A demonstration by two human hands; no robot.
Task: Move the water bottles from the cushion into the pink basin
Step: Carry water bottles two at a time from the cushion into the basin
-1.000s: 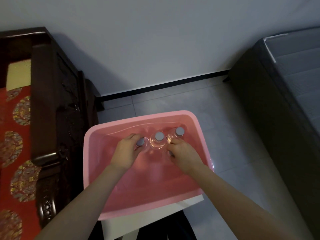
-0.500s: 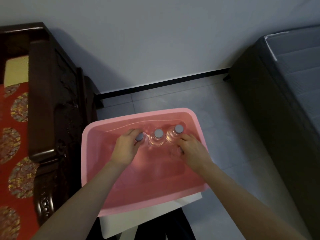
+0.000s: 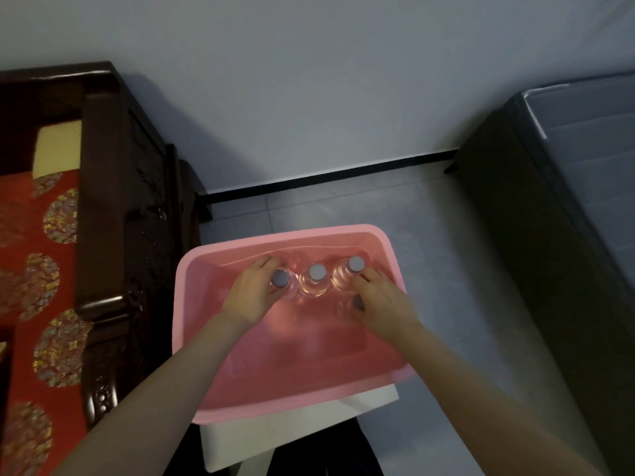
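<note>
The pink basin (image 3: 395,255) rests on a white stool in front of me. Three clear water bottles with grey caps stand upright in a row along its far wall: left bottle (image 3: 280,278), middle bottle (image 3: 316,272) and right bottle (image 3: 356,264). My left hand (image 3: 251,297) is wrapped around the left bottle. My right hand (image 3: 385,300) sits just in front of the right bottle, closed around another bottle (image 3: 358,303) whose dark cap shows between thumb and fingers. The red patterned cushion (image 3: 31,269) lies at the far left with no bottle visible on it.
A dark carved wooden armrest (image 3: 110,218) stands between the cushion and the basin. The white stool (image 3: 309,431) carries the basin. A dark bed frame with a grey mattress (image 3: 567,201) fills the right side. Grey tiled floor (image 3: 343,207) runs to the wall.
My right hand has shifted to the right inside the basin, from the middle bottle toward the right one. My left hand stays on the left bottle.
</note>
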